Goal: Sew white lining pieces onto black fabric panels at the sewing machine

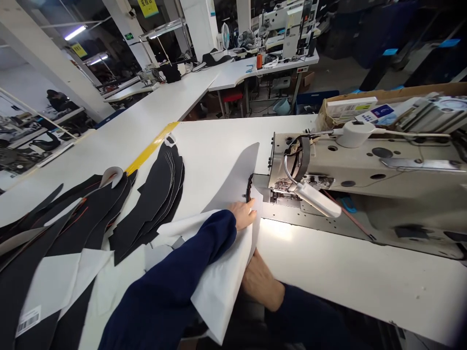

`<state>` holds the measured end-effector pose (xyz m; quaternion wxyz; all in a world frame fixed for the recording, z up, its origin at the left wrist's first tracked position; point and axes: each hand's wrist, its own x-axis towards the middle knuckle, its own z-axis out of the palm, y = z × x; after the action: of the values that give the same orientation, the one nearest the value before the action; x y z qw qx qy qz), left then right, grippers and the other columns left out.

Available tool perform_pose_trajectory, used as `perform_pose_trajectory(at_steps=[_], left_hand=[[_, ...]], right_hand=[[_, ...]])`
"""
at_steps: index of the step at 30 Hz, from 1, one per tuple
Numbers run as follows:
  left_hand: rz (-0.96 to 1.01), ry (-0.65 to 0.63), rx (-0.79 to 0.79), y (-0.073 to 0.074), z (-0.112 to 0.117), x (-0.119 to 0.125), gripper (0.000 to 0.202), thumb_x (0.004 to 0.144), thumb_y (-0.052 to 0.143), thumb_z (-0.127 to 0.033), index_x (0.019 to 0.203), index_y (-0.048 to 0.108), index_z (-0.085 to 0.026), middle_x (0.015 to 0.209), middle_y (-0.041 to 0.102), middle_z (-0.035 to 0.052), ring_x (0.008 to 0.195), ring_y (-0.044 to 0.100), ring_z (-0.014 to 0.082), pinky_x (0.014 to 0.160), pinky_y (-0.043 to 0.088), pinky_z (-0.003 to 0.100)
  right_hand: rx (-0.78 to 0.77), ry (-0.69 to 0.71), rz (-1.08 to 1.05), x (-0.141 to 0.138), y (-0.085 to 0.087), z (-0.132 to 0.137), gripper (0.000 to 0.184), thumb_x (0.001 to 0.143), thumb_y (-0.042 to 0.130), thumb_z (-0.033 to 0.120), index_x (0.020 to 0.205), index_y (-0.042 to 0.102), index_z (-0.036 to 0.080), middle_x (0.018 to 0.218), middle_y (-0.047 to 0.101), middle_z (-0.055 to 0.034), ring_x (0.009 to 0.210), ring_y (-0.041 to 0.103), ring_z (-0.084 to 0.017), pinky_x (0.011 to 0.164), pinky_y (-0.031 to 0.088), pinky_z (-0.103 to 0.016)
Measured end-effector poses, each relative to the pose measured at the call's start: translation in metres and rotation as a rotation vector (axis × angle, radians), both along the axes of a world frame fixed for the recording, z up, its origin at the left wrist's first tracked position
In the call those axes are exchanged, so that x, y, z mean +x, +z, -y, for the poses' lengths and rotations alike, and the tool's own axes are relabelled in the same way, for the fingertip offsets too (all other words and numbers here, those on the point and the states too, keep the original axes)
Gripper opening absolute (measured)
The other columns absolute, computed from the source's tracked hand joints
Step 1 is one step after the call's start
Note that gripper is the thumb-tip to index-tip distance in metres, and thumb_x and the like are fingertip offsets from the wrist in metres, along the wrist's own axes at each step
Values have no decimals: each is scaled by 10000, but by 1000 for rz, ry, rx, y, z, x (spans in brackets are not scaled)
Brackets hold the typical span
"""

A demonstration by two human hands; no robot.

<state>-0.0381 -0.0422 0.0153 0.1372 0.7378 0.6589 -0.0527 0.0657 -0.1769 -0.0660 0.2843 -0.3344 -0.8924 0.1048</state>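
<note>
My left hand point(243, 213) rests on a white fabric piece point(233, 184) with a dark stitched edge, pressing it flat beside the needle area of the sewing machine point(365, 167). Its fingers lie close together on top of the cloth. My right hand point(260, 282) is below, mostly hidden under the hanging part of the white fabric point(219, 296); its fingers do not show. Both arms wear dark blue sleeves. A small white lamp point(317, 198) on a flexible neck lights the spot near the needle.
Stacks of black cut fabric pieces point(153, 199) and more black and white pieces point(54, 253) lie to the left on the white table point(346, 277). A cardboard box point(365, 104) with packets stands behind the machine. Other sewing stations stand further back.
</note>
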Motion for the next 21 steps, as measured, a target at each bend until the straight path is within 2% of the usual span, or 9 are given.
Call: perform_pose_trajectory(at_steps=[3, 6, 11, 14, 21], left_hand=[[-14, 4, 1, -1, 7, 3, 504, 869, 355, -438, 1353, 380, -299, 932, 674, 74, 875, 625, 267, 728, 461, 349], [-23, 11, 8, -1, 8, 6, 491, 867, 357, -435, 1336, 399, -298, 894, 677, 69, 845, 629, 266, 707, 459, 346], [-31, 45, 4, 0, 3, 9, 512, 866, 377, -424, 1359, 373, -285, 932, 676, 71, 878, 623, 253, 745, 449, 337], [-29, 46, 7, 0, 1, 10, 506, 864, 378, -419, 1354, 385, -295, 944, 676, 70, 884, 622, 255, 747, 449, 339], [-23, 9, 5, 1, 0, 18, 480, 856, 375, -429, 1317, 431, -312, 896, 679, 62, 850, 626, 257, 720, 455, 342]], right_hand=[[138, 26, 6, 4, 3, -6, 315, 883, 387, 131, 1135, 574, 152, 1083, 629, -93, 1056, 540, -267, 975, 395, -551], [200, -20, 7, 3, 3, -3, 349, 883, 391, 117, 1205, 524, 111, 1159, 593, -127, 1123, 499, -292, 995, 360, -590], [158, -41, 26, 0, 8, 1, 356, 890, 405, 147, 1230, 508, 144, 1219, 564, -116, 1159, 473, -294, 1004, 352, -591], [165, -58, 37, 0, 14, 0, 344, 902, 370, 150, 1214, 514, 144, 1184, 587, -109, 1124, 496, -293, 979, 377, -587], [190, -104, 32, 5, 14, 0, 345, 914, 323, 137, 1214, 494, 140, 1222, 563, -111, 1132, 498, -260, 991, 393, -493]])
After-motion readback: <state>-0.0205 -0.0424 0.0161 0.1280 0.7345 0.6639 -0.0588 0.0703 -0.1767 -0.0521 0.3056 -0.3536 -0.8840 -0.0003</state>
